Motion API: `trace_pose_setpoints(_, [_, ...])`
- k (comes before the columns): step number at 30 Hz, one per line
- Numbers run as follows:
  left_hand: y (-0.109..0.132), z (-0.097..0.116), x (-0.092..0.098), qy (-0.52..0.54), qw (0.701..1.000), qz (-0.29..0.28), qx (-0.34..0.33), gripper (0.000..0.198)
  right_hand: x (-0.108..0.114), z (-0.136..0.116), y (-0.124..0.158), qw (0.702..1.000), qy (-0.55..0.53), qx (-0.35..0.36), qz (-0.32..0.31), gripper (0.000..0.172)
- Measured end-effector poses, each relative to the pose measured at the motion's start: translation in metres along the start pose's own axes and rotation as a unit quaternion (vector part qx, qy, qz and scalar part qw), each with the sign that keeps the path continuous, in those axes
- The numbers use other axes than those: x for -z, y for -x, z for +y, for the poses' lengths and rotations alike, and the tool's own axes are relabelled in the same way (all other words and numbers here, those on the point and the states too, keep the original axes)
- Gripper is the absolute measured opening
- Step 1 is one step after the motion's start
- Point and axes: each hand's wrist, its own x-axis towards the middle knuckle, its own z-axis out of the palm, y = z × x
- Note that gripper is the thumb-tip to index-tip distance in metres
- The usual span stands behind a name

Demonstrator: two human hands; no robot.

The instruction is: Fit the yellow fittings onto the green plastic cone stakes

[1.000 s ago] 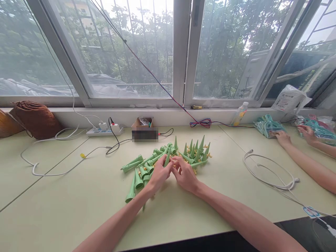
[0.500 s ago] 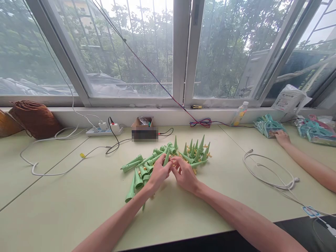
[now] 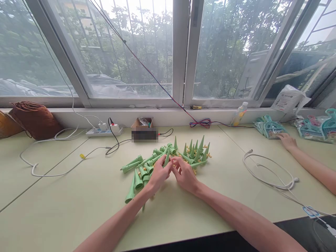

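Note:
My left hand is closed around a green plastic watering spike, whose tip points up. Against its lower end, the fingers of my right hand are pinched together; what they grip is hidden behind the fingertips. Around my left hand lie several loose green spikes, some on their sides with open ends showing. Beyond my right hand, a cluster of green spikes stands point up, with small yellow valve pieces at their bases.
Behind the pile are a small cardboard box and a power strip. A coiled white cable lies to the right. Another person's hand is beside bagged teal items. A bottle stands by the window.
My hands and the held spike stay almost still. The other person's hand has shifted slightly right and nearer, and a teal item at the far right edge now stands higher.

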Motion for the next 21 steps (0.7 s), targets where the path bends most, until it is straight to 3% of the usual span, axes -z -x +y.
trace_pose_setpoints(21, [0.0013, 0.0040, -0.0024, 0.013, 1.000, 0.002, 0.004, 0.038, 0.0011, -0.0044, -0.0011, 0.999, 0.011, -0.024, 0.026, 0.017])
